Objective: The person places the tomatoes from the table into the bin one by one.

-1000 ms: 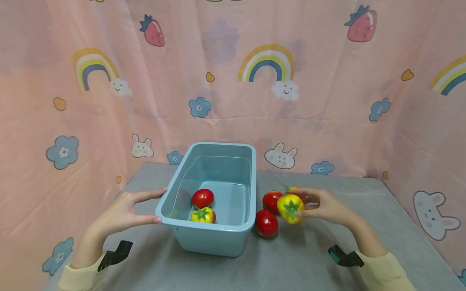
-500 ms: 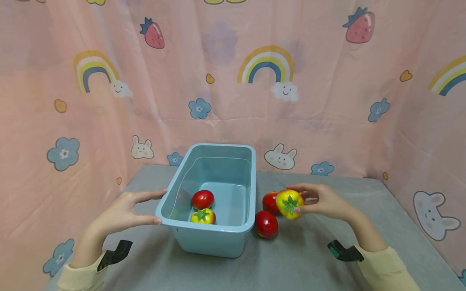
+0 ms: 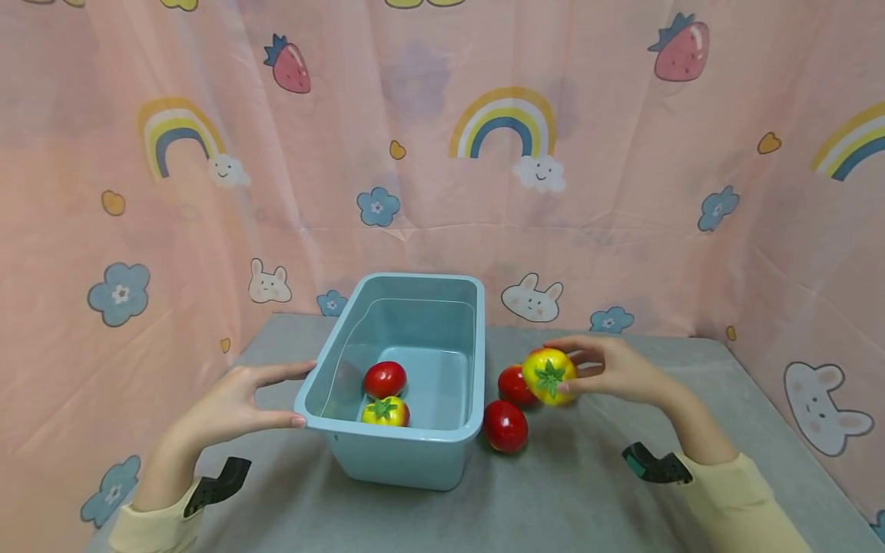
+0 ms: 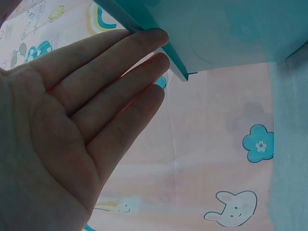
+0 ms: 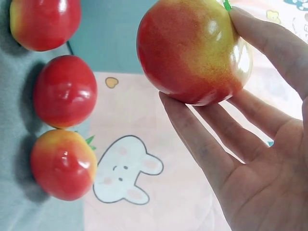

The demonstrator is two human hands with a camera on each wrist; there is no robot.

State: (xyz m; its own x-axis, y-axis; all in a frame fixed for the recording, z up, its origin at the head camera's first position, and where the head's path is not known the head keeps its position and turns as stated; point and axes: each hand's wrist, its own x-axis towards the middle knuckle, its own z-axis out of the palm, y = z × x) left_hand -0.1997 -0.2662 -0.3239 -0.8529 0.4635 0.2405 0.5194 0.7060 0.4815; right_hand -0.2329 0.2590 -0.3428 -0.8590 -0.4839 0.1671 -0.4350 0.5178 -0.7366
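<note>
My right hand [image 3: 618, 371] pinches a yellow-and-red toy tomato [image 3: 549, 376] between thumb and fingertips, its green star-shaped calyx towards me. The right wrist view shows this tomato held off the table. To the right of the light-blue plastic bin [image 3: 394, 435] lie red tomatoes: a near one [image 3: 506, 427] and a farther one [image 3: 515, 385]. A third, red-yellow tomato [image 5: 64, 164] shows in the right wrist view. Inside the bin are a red tomato [image 3: 385, 379] and a yellow one [image 3: 386, 412]. With straight fingers my left hand [image 3: 231, 403] touches the bin's left rim.
A grey cloth-covered table [image 3: 553, 499] carries everything. Behind and around it hangs a pink curtain [image 3: 442, 192] printed with rainbows, flowers and bunnies. Each wrist wears a black camera mount [image 3: 220, 487].
The held tomato has risen a little and shifted slightly left with my right hand. My left hand, the bin and the other tomatoes stay in place.
</note>
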